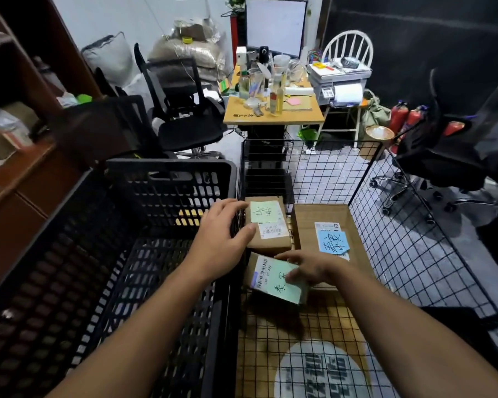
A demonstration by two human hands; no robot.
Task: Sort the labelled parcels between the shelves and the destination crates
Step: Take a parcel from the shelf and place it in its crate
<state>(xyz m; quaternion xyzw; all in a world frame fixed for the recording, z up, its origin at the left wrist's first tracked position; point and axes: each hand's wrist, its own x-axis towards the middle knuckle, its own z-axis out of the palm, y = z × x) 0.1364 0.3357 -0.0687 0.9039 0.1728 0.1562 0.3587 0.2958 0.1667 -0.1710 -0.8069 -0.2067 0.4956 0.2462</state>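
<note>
Left hand (224,234) grips far parcel's (273,239) left edge; right hand (308,268) lies on near parcel (273,282), grip unclear. Crate (170,165) just left.

We record three brown cardboard parcels inside the wire crate (385,214), a black mesh box standing just right of the black crate (167,179), whose plastic walls are slotted. The far parcel (270,243) lies flat against the wire crate's left wall and carries a pale green handwritten note and a white barcode label; the left grip (222,237) holds its left edge. The near parcel (270,284) sits tilted just in front of it, bearing a green note and a barcode label, held by the right grip (308,268). The flat parcel (305,225), the largest, lies beside the right wall with a blue note over a white label.
</note>
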